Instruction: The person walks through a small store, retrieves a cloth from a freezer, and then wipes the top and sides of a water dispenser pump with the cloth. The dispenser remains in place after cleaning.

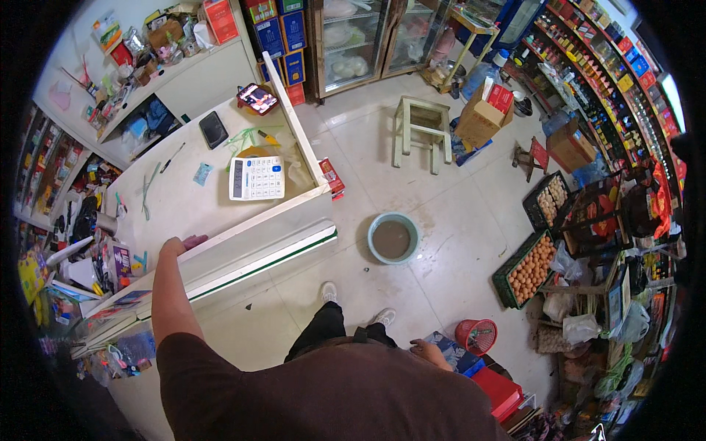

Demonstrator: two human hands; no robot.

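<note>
My left hand (193,241) rests on the front ledge of the white counter (165,193), fingers pointing right, holding nothing that I can see. Farther along the counter lie a white calculator (257,178), a dark phone (213,130), a second phone with a lit screen (257,99), a pen (172,157) and a small blue packet (203,173). Low at my right side, my right hand (430,351) hangs near blue boxes (455,355); its grip is unclear. A basin of murky water (391,238) stands on the tiled floor ahead of my feet.
A wooden stool (422,129) and a cardboard box (480,118) stand farther off. On the right are an egg crate (527,270), a red basket (476,336) and crowded shelves (606,77). Glass-door cabinets (353,47) line the back. Clutter covers the counter's left end.
</note>
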